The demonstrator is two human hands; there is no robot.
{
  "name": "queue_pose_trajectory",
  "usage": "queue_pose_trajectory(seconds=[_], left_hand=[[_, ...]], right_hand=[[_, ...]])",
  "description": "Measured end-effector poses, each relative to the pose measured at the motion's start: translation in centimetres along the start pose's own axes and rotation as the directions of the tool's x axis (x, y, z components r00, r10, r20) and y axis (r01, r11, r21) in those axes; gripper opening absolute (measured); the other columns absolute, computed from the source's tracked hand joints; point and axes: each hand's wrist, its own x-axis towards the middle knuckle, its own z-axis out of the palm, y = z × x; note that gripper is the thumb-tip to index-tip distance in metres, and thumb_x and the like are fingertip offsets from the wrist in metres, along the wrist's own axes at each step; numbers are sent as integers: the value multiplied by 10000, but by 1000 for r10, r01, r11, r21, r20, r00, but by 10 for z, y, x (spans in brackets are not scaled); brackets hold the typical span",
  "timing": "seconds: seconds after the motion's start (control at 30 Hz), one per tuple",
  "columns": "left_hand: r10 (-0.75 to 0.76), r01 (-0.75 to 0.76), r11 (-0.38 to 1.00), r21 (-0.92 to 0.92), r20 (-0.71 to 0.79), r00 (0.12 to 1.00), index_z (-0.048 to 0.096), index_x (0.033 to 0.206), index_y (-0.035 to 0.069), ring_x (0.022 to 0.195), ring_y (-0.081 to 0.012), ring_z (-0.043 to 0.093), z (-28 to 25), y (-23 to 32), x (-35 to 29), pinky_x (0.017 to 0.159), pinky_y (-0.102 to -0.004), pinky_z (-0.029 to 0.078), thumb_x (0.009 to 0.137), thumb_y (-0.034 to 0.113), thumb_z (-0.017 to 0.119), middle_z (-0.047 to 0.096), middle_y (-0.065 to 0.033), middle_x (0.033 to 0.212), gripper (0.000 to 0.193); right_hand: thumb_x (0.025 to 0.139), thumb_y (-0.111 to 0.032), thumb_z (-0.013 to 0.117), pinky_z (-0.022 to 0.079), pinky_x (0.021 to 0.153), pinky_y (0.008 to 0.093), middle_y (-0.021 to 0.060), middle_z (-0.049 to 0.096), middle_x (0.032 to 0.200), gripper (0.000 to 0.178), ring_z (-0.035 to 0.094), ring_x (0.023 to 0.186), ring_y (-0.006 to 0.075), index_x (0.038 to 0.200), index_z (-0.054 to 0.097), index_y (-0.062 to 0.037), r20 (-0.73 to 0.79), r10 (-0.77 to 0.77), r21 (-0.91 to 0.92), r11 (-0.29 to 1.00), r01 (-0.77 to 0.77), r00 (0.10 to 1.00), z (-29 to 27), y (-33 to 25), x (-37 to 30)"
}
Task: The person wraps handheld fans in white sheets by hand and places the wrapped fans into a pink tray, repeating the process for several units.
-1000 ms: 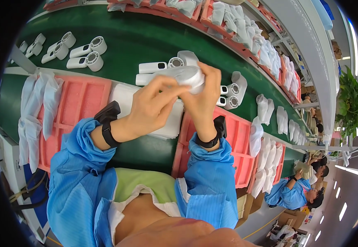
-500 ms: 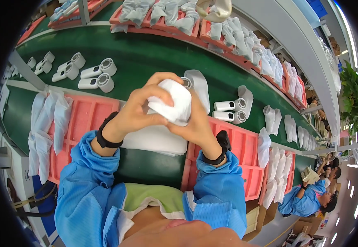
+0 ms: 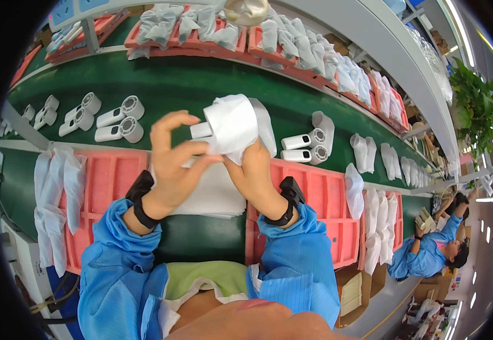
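In front of me, above the table, is a white handheld fan [image 3: 200,131] partly wrapped in a thin white sheet [image 3: 234,122]. One end of the fan pokes out of the wrap on the left side. My right hand [image 3: 252,173] grips the bundle from below and the right, its fingers partly hidden behind the sheet. On the left, my left hand [image 3: 175,161] has its thumb and fingers spread apart. Its fingertips are close to the sheet's lower left edge; whether they touch it I cannot tell. Below both hands lies a stack of white sheets [image 3: 215,192].
Unwrapped fans [image 3: 120,132] stand in pairs on the green table [image 3: 184,73], with two more fans [image 3: 297,155] to the right. Pink trays [image 3: 113,184] flank the stack; wrapped bundles [image 3: 49,204] lie at the left. Filled trays [image 3: 189,48] line the back. A co-worker [image 3: 428,252] is far right.
My left hand has come off the wrapped fan and moved left, its fingers spreading. The bundle has turned, so the fan's end now shows on the left. My right hand keeps its grip.
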Motion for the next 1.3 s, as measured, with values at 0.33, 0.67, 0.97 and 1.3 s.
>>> queue_pose_trajectory(seconds=[0.33, 0.67, 0.97, 1.3], left_hand=[[-342, 420, 891, -171, 354, 870, 632, 830, 46, 811, -217, 589, 50, -23, -16, 698, -337, 473, 728, 56, 750, 577, -87, 1006, 157], [-299, 230, 954, 193, 678, 672, 603, 794, 85, 801, -305, 613, 101, -23, -96, 662, -407, 489, 721, 188, 771, 558, -89, 843, 210], [-332, 334, 932, 142, 705, 626, 623, 785, 69, 707, -251, 611, 93, -47, -95, 618, -358, 477, 761, 139, 729, 608, -74, 814, 129], [-452, 634, 759, -150, 579, 678, 664, 807, 51, 555, -110, 503, 34, -75, -44, 534, -258, 419, 771, 161, 767, 640, -25, 731, 155]], right_hand=[[839, -182, 675, 513, 750, 442, 235, 665, 913, 348, 648, 869, 418, 1100, 546, 9, -293, 372, -375, 802, -464, 881, -57, 145, 41], [762, -162, 636, 503, 861, 467, 241, 632, 1118, 292, 600, 1029, 432, 1030, 671, -50, -332, 341, -790, 409, -456, 880, -122, 217, 31], [573, -151, 739, 524, 843, 399, 164, 683, 1054, 558, 645, 982, 367, 1124, 660, -107, 39, 597, -798, 501, -334, 801, -209, 258, 10], [612, -201, 793, 503, 740, 295, 76, 654, 888, 536, 627, 810, 162, 1066, 594, 4, -173, 283, -223, 922, -317, 943, -148, 74, 38]])
